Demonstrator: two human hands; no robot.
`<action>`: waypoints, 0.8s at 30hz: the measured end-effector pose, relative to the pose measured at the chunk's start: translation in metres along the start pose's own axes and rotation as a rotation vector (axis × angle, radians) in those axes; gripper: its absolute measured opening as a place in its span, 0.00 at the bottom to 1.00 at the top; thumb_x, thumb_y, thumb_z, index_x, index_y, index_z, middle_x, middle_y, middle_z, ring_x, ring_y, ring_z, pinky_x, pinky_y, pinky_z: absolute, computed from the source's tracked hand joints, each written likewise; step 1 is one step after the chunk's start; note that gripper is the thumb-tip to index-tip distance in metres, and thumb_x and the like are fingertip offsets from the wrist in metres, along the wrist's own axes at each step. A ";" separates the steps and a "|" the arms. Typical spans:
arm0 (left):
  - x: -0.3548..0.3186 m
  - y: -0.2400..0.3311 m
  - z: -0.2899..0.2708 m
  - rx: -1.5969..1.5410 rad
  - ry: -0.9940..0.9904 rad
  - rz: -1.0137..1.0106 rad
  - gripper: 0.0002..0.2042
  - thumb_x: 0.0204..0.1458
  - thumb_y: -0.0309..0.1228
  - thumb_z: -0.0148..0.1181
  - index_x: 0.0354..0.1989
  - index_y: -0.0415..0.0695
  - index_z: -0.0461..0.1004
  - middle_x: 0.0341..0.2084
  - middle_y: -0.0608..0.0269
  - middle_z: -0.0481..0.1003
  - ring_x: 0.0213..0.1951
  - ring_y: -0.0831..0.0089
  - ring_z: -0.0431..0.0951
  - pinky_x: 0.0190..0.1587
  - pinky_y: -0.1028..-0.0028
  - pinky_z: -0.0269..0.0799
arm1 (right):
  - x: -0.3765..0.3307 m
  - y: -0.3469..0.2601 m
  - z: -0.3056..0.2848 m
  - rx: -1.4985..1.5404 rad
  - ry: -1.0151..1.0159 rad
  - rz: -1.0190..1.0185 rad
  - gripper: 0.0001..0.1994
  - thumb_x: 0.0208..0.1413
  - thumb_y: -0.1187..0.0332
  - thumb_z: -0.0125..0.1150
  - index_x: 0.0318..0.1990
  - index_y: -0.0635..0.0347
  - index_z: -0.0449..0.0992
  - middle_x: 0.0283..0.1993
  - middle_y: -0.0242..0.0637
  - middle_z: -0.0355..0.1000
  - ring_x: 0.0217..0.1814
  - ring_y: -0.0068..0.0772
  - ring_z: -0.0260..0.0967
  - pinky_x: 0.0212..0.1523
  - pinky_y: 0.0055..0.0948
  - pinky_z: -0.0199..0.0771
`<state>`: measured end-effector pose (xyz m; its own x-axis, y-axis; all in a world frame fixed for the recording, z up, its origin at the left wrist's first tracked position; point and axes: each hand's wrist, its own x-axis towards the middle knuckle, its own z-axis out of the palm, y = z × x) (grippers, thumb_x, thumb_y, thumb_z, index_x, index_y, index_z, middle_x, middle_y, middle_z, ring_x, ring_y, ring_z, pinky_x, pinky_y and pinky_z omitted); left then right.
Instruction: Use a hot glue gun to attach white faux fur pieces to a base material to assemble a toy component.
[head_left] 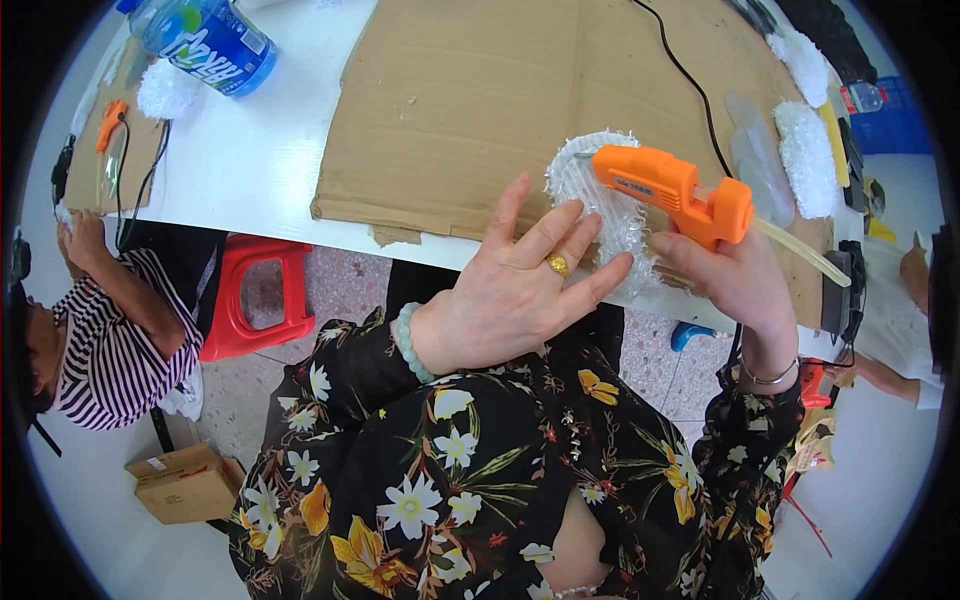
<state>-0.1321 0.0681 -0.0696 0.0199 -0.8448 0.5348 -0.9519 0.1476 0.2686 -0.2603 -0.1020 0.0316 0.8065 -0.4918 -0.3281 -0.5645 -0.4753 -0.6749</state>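
Note:
My right hand is wrapped round the handle of an orange glue gun. A pale glue stick sticks out of the gun's back end. The nozzle tip points left, over the upper part of a white, fuzzy-edged, sole-shaped fabric piece. My left hand has its fingers stretched out and spread, with the fingertips resting on or against the near left side of that piece. Parts of the fabric are hidden beneath my fingers and the gun.
Under the work lies a cardboard sheet on a white table. White fluffy pieces and clear sole-shaped sheets lie at the right. A black cord crosses the cardboard. A blue bottle stands far left, near a co-worker and another orange glue gun.

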 end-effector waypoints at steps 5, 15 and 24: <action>0.000 0.000 0.000 -0.054 0.011 0.012 0.18 0.45 0.33 0.52 0.48 0.50 0.71 0.45 0.53 0.72 0.53 0.61 0.67 0.61 0.41 0.44 | -0.002 0.003 0.001 0.007 -0.002 0.080 0.11 0.48 0.68 0.65 0.37 0.61 0.70 0.28 0.24 0.66 0.27 0.14 0.61 0.27 0.17 0.63; 0.001 0.001 0.000 -0.078 0.027 0.003 0.18 0.46 0.34 0.53 0.48 0.51 0.72 0.44 0.53 0.72 0.52 0.61 0.68 0.60 0.43 0.46 | -0.012 0.017 -0.011 0.132 0.159 0.075 0.10 0.48 0.68 0.65 0.35 0.59 0.70 0.23 0.22 0.63 0.19 0.11 0.56 0.18 0.15 0.53; 0.001 0.000 0.001 -0.079 0.049 -0.007 0.17 0.46 0.35 0.54 0.47 0.51 0.73 0.43 0.54 0.73 0.52 0.60 0.68 0.61 0.43 0.47 | -0.004 0.022 -0.006 -0.025 0.165 0.066 0.10 0.48 0.68 0.65 0.34 0.60 0.70 0.24 0.22 0.64 0.21 0.12 0.57 0.20 0.17 0.56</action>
<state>-0.1326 0.0672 -0.0700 0.0435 -0.8199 0.5708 -0.9245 0.1835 0.3340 -0.2773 -0.1144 0.0221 0.7286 -0.6349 -0.2569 -0.6214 -0.4550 -0.6378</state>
